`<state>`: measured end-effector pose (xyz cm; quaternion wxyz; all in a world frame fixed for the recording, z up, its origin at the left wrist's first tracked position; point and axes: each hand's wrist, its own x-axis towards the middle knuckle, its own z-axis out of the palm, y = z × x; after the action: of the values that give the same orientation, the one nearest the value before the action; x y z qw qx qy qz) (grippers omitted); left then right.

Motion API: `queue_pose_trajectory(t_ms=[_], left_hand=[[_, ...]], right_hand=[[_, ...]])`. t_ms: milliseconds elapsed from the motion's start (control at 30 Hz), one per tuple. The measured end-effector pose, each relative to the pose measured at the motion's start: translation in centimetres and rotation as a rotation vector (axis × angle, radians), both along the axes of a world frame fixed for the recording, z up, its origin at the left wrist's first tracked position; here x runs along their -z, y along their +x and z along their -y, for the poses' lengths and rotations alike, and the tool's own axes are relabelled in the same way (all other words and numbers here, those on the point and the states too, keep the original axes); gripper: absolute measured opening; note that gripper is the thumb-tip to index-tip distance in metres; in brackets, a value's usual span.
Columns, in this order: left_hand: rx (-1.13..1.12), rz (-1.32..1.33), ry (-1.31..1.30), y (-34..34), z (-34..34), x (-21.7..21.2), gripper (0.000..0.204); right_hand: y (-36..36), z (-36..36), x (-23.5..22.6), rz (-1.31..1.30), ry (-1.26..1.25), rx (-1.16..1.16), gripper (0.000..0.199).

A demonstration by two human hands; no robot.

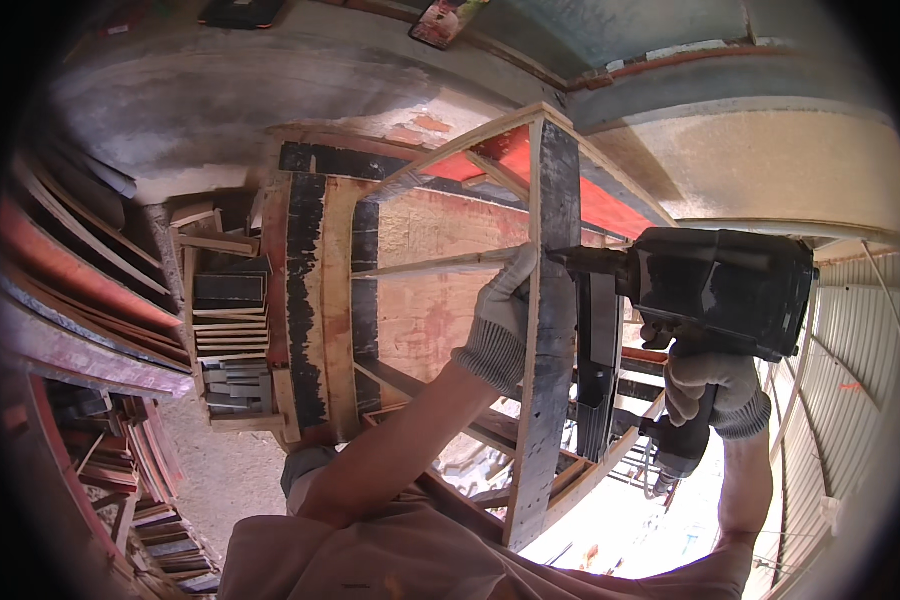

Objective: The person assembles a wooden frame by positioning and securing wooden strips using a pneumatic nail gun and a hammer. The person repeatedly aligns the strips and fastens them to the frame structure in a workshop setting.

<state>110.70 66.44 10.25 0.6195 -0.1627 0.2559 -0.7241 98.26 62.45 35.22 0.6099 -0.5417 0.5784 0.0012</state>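
A wooden frame [548, 350] stands upright before me, its near board painted black and worn. My left hand [504, 298], in a pale knit glove, grips the frame where a thin cross slat [440, 264] meets that board; part of its fingers are behind the wood. My right hand [712, 384], gloved too, is wrapped round the handle of a black nail gun [722, 288]. The gun's nose touches or nearly touches the right face of the board, just across from my left hand. Its long nail magazine [597, 360] runs down beside the board.
Beneath the frame lies a wooden work surface [322, 300] with black, flaking strips. Cut wood blocks [232, 330] are stacked in a rack at left. Curved panels [90, 280] lean farther left. Corrugated sheeting [850, 380] rises at right, and a phone-like object [448, 20] lies at the back.
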Motion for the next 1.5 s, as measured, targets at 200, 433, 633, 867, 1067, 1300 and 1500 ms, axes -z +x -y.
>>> queue_pose_trajectory(t_ms=[200,433,633,867,1067,1300,1500], left_hand=[[0.085,-0.064,-0.052,0.3,-0.5,0.1,0.068],[0.147,-0.044,0.038,0.7,-0.7,-0.7,0.079],[0.097,-0.008,-0.026,0.9,-0.7,-1.1,0.083],[0.128,0.083,0.077,0.4,-0.6,-0.7,0.091],[0.043,0.027,-0.16,0.2,-0.4,1.0,0.094],[-0.057,1.129,-0.036,0.7,-0.7,-0.1,0.047],[-0.31,1.63,-0.086,2.8,-0.7,-0.7,0.043]], right_hand=[[0.3,-0.1,0.1,-0.03,0.007,0.06,0.051],[0.4,-0.2,-0.3,-0.1,-0.014,0.039,0.05],[-1.2,0.6,-0.7,0.06,0.046,-0.071,0.034],[-2.4,1.0,0.3,0.058,-0.042,-0.138,0.025],[-1.1,0.9,-0.3,-0.088,-0.036,-0.005,0.025],[-4.2,-1.1,-0.8,-0.011,-0.19,0.108,0.037],[-12.0,-10.9,-3.4,0.061,-0.565,0.312,0.023]])
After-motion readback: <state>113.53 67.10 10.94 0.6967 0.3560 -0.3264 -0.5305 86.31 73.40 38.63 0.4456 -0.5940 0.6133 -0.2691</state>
